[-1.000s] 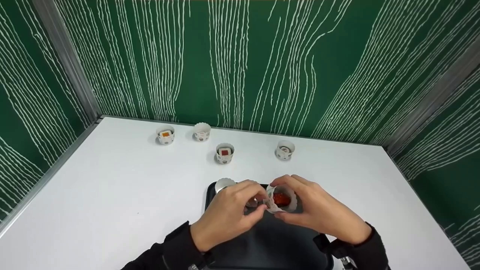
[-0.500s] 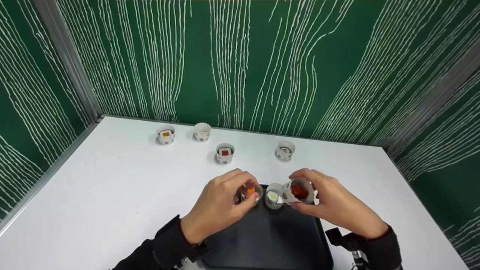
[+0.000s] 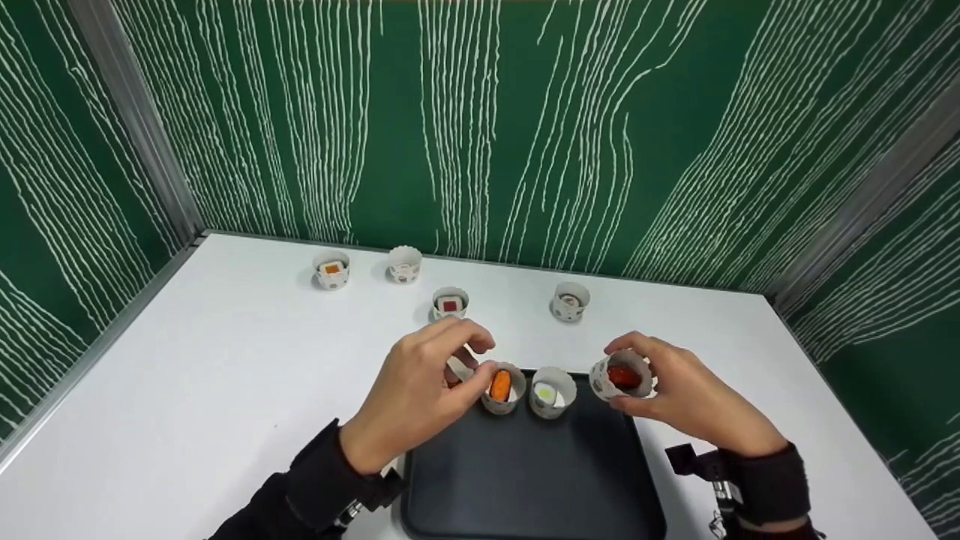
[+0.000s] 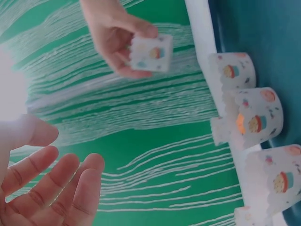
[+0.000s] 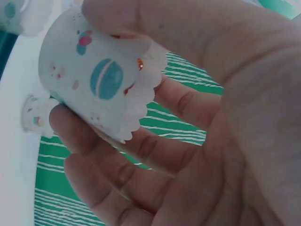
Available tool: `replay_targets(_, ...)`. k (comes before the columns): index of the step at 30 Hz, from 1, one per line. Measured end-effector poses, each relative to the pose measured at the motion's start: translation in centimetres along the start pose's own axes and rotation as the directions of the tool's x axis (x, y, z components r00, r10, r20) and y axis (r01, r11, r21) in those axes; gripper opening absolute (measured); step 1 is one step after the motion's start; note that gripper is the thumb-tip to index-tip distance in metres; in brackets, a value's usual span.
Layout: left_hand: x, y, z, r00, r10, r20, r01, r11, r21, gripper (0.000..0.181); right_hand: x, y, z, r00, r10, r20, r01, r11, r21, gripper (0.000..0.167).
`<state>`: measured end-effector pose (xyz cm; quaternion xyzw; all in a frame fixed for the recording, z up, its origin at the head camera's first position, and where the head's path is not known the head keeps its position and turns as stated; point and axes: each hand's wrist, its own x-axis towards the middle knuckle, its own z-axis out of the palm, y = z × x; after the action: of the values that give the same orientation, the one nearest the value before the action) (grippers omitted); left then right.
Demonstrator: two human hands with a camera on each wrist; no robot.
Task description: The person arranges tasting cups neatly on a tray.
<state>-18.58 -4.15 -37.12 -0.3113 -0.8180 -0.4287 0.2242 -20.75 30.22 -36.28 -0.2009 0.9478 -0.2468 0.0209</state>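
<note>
A white paper cup (image 3: 600,379) with a red piece (image 3: 622,377) inside is right of centre in the head view, over the upper right corner of the dark tray (image 3: 536,480). It is tilted: its scalloped mouth faces up and toward the right of the frame, its base toward the lower left. In the right wrist view its axis slants, base at the left and rim toward the lower right. The red piece lies with its long axis roughly crosswise in the picture.

The right hand (image 3: 690,394) pinches the cup between thumb and fingers, the thumb on the side nearer the bottom of the frame; its forearm slants in from the lower right. The left hand (image 3: 424,386), left of centre, is spread, thumb apart from the bent fingers, its forearm rising from the lower left.

Just beside it on the tray stand an upright cup with an orange piece (image 3: 500,385), long axis nearly up and down the frame, and a cup with a green-centred white piece (image 3: 546,394).
</note>
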Motion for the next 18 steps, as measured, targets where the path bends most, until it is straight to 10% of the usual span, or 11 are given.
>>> replay_targets(18,0.8,-0.7,-2.2,0.996,-0.018,-0.087,0.021,0.999,0.030,0.012,1.9,2.3,2.8,0.993,0.017,0.118,-0.017,1.000,0.000,0.052)
